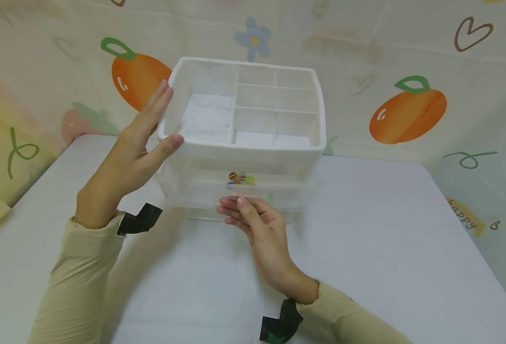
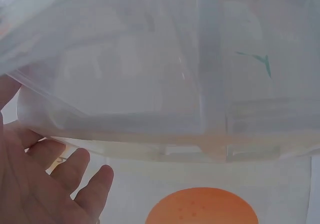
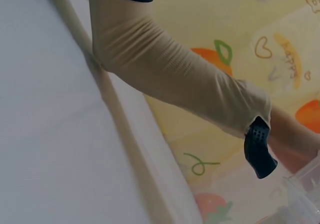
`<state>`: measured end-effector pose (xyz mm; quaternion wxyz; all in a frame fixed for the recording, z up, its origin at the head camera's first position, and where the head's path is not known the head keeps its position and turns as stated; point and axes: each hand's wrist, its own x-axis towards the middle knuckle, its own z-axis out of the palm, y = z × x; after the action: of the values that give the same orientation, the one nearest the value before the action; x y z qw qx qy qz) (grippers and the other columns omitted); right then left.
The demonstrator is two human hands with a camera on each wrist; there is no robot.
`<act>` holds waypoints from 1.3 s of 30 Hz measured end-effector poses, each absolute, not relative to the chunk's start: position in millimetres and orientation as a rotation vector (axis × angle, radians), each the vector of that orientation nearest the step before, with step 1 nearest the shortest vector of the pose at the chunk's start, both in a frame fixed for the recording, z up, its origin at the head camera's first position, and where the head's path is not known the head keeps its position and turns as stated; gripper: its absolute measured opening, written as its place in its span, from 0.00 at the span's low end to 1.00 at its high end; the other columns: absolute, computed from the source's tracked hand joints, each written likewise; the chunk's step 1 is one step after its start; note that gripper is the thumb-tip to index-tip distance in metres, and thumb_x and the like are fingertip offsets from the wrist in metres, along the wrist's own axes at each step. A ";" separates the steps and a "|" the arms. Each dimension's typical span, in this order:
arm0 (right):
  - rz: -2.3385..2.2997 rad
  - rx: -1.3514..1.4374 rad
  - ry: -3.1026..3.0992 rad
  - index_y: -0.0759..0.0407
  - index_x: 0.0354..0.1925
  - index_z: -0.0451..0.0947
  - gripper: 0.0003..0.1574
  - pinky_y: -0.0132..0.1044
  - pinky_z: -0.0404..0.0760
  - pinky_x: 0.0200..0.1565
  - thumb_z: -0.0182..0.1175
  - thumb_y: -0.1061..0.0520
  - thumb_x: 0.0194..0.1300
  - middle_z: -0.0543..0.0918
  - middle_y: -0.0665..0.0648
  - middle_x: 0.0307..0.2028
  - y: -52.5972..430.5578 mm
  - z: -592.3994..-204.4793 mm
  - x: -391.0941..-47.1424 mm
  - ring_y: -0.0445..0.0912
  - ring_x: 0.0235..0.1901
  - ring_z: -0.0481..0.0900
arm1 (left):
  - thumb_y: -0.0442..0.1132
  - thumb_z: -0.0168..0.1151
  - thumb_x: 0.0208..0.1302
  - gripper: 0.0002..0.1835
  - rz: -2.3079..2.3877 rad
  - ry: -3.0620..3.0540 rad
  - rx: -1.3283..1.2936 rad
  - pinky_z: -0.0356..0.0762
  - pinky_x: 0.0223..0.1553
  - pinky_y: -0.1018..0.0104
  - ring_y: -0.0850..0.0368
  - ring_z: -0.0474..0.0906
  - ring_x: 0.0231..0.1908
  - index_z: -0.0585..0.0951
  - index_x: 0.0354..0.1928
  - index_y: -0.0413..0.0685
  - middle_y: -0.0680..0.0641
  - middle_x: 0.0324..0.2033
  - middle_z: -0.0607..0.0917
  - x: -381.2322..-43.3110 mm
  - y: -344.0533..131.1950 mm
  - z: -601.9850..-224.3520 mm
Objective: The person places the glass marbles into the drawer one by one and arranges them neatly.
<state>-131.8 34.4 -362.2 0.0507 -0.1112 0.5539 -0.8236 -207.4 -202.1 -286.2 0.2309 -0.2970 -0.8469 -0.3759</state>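
Observation:
A white plastic drawer organizer (image 1: 321,119) has an open compartment tray on top and clear drawers below. My left hand (image 1: 125,153) rests against its left side, the thumb at the front corner and the fingers along the side wall. In the left wrist view those fingers (image 2: 70,169) are spread beside the translucent plastic. My right hand (image 1: 265,234) is at the front of a clear drawer (image 1: 192,193), fingers bent at its lower middle and thumb against the front lip. Several small colored marbles (image 1: 240,178) show inside, behind the drawer front.
The organizer stands on a white-covered table (image 1: 386,239), close to a patterned cloth backdrop (image 1: 347,43) printed with oranges and hearts. Black devices sit at both wrists. In the right wrist view the left sleeve (image 3: 175,78) reaches toward the clear plastic.

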 end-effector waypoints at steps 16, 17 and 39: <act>-2.523 -0.313 1.668 0.69 0.55 0.75 0.19 0.36 0.82 0.55 0.49 0.56 0.78 0.84 0.65 0.54 30.2 -361.6 -151.9 0.44 0.49 0.87 | 0.46 0.56 0.74 0.37 -0.982 -2.358 -0.831 0.44 0.77 0.68 0.62 0.44 0.78 0.52 0.79 0.55 0.55 0.79 0.49 -205.0 -202.4 -283.0; -2.524 -0.306 1.653 0.69 0.56 0.75 0.19 0.36 0.82 0.55 0.49 0.56 0.78 0.84 0.65 0.55 30.0 -361.1 -153.8 0.44 0.49 0.87 | 0.46 0.56 0.74 0.37 -0.981 -2.358 -0.830 0.44 0.77 0.68 0.61 0.44 0.78 0.52 0.79 0.55 0.55 0.79 0.49 -204.9 -202.4 -283.0; -2.435 -0.115 1.414 0.61 0.65 0.69 0.24 0.34 0.86 0.43 0.47 0.51 0.79 0.81 0.57 0.60 37.7 -344.3 -166.4 0.37 0.29 0.87 | 0.42 0.55 0.74 0.36 -0.958 -2.312 -0.825 0.45 0.76 0.70 0.60 0.45 0.78 0.53 0.78 0.53 0.56 0.79 0.50 -204.8 -201.4 -286.4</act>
<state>-166.4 37.7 -344.3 0.1607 -0.0401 0.4953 -0.8528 -204.8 -201.4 -286.4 0.2503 -0.3031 -0.8495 -0.3519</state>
